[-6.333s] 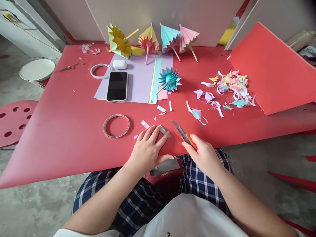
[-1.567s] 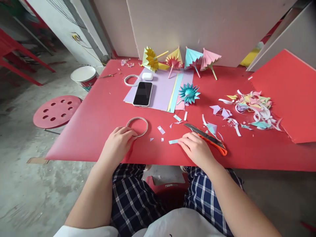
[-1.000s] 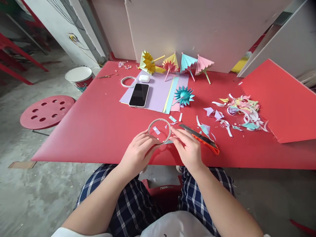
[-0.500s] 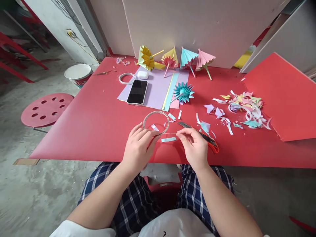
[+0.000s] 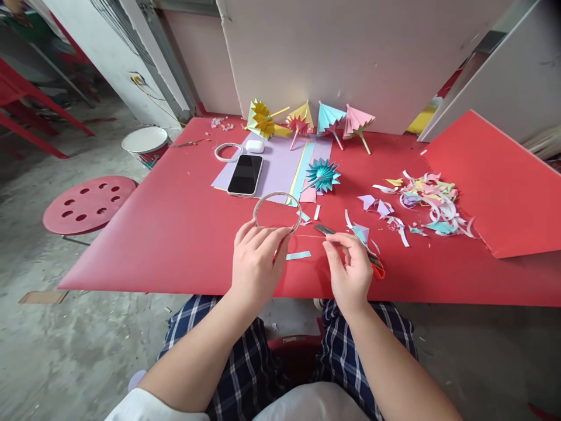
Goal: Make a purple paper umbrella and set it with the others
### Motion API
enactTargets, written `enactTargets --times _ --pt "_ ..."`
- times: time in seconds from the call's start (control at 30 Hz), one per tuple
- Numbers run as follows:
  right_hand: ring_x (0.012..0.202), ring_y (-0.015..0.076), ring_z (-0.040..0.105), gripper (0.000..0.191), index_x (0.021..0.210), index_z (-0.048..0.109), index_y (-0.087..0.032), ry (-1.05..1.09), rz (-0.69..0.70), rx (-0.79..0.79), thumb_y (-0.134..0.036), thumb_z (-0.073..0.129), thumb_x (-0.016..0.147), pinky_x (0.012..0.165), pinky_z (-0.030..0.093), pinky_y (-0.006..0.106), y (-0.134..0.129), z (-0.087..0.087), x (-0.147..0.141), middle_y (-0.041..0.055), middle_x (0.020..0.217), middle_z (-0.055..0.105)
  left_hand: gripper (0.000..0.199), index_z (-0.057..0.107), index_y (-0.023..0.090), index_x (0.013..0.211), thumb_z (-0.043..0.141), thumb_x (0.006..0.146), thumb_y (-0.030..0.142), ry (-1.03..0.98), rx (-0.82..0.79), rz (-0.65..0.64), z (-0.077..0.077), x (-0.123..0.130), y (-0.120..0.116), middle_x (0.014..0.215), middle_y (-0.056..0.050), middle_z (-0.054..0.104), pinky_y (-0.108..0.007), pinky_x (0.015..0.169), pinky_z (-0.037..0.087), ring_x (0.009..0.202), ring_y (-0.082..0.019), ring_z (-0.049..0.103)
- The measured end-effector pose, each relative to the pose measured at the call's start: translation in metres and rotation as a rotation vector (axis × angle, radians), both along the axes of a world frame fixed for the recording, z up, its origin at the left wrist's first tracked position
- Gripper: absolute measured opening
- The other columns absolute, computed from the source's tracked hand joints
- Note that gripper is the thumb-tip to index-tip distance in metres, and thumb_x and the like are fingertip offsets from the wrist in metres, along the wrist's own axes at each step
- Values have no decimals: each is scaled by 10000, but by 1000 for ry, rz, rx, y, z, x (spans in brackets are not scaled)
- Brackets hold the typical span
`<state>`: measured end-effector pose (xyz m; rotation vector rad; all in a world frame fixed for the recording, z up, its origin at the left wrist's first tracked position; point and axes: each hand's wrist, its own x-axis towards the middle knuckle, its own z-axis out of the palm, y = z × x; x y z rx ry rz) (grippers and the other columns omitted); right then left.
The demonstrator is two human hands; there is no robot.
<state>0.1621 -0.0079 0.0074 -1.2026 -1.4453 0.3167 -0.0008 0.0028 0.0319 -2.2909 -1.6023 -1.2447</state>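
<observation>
Well, both hands are busy: the left hand grips one tape roll upright over the table, and the right hand pinches a thin strand of tape stretched straight between them. I count a second roll lying just beyond one phone, five paper umbrellas, and one cutter, partly hidden by the right hand. Both wrists cross the table's front edge; its red top runs wide leftward, while a scrap heap crowds the right.
</observation>
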Motion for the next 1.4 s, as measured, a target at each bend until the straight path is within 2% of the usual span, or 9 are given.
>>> enactTargets --times 0.1,0.23,0.33,0.63,0.8,1.07,1.17,1.23,1.4 --pt "937 192 584 369 1142 495 -238 -13 -98 103 -186 592 790 783 525 366 3 2 6 90 1063 576 125 609 205 901 518 832 153 14 19 -8 -2 3 1 792 16 685 -369 951 376 726 -127 587" --pt "1122 235 501 404 1171 522 -258 -423 -63 265 -190 611 783 928 447 419 9 11 4 92 1165 567 131 611 206 913 518 834 156 36 19 -40 -3 7 1 798 12 685 -370 942 380 724 -126 584" --pt "1085 209 528 252 1039 619 -250 -588 -39 298 -177 597 799 987 385 414 13 12 -3 39 1026 653 126 616 198 907 524 832 159 53 16 -67 -4 9 0 778 5 678 -359 926 388 727 -129 580" --pt "820 149 550 127 825 666 -233 -570 -133 355 -143 663 736 973 367 410 14 2 -12 -11 725 650 134 639 180 910 555 811 152 45 11 -66 -8 13 0 743 1 677 -350 915 394 710 -132 578" --pt "799 141 558 84 799 641 -224 -591 -133 405 -153 639 754 958 368 397 15 4 -13 -6 718 643 115 667 199 834 561 796 177 -157 -168 -83 0 14 -1 731 12 683 -326 883 429 712 -132 600" --pt "786 147 569 31 797 608 -234 -657 -102 424 -211 588 788 931 392 398 12 10 -7 11 743 608 107 699 213 777 637 725 283 -613 -610 -95 15 7 -2 720 15 692 -210 589 468 671 -136 622" --pt "829 169 566 73 822 602 -231 -421 -123 395 -176 581 780 898 421 412 13 17 7 27 778 589 172 698 219 812 625 736 354 -654 -564 29 12 -16 5 719 6 684 -223 534 441 624 -138 601" --pt "856 176 566 73 846 606 -233 -69 -65 224 -201 582 785 842 452 393 16 20 19 33 814 585 187 697 253 871 615 744 364 -502 -488 125 6 -38 9 817 8 690 -243 616 452 706 -153 609" --pt "708 117 561 184 872 639 -227 709 498 -540 -360 516 837 737 485 322 26 19 37 10 811 568 231 695 250 888 517 802 369 93 -466 322 -20 -78 17 724 -31 663 -330 638 433 689 -218 589"
